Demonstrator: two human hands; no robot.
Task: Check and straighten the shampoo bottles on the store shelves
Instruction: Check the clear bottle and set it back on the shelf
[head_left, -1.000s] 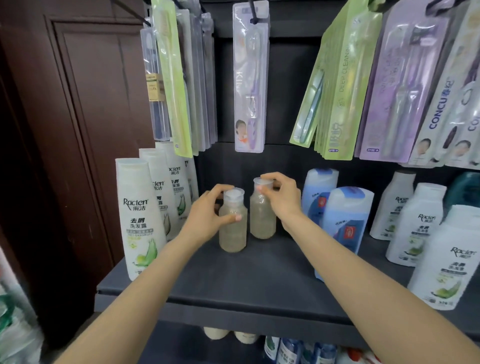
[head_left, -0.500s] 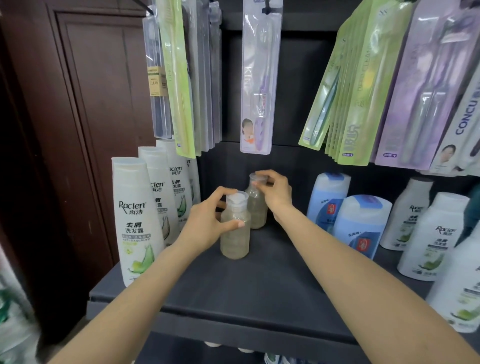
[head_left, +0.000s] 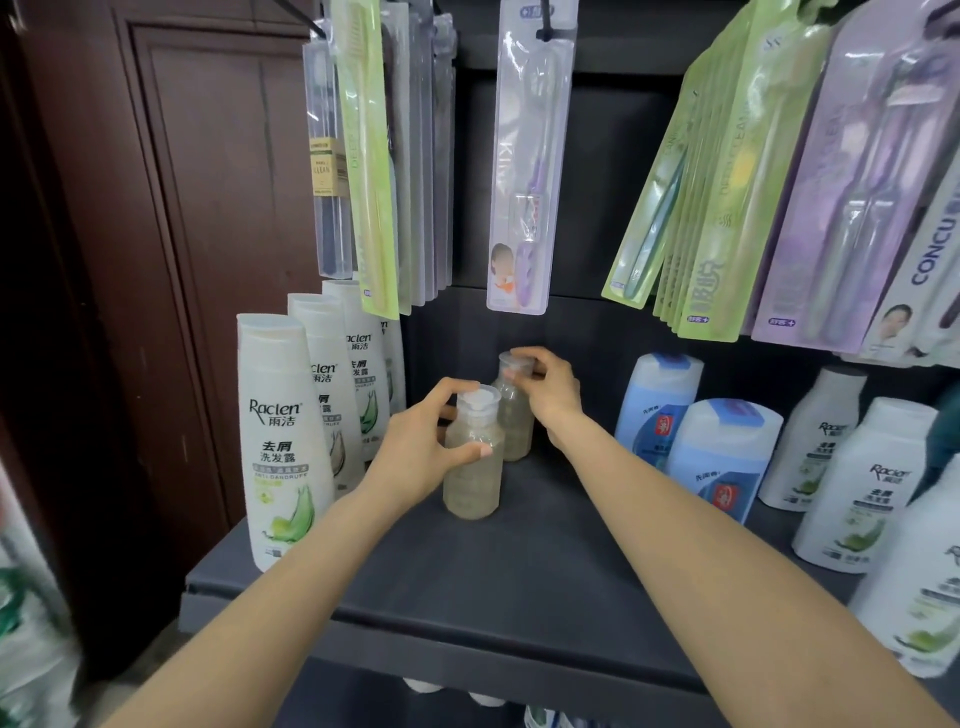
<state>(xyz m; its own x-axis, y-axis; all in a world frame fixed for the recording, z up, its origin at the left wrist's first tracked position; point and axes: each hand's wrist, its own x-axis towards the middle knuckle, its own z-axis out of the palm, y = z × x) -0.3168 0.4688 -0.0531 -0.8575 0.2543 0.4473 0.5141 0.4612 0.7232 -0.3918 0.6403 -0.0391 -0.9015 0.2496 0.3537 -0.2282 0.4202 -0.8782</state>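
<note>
Two small clear bottles upright mid-shelf (head_left: 467, 613), one behind the other. Left hand (head_left: 421, 441) curled round the front bottle (head_left: 474, 483), thumb across its body, fingers at the cap. Right hand (head_left: 550, 387) pinching the cap of the back bottle (head_left: 515, 421). Row of white shampoo bottles (head_left: 278, 441) close on the left, blue bottles (head_left: 722, 457) near on the right, more white bottles (head_left: 857, 483) beyond. Packs of toothbrushes (head_left: 524, 171) hanging just above both hands.
</note>
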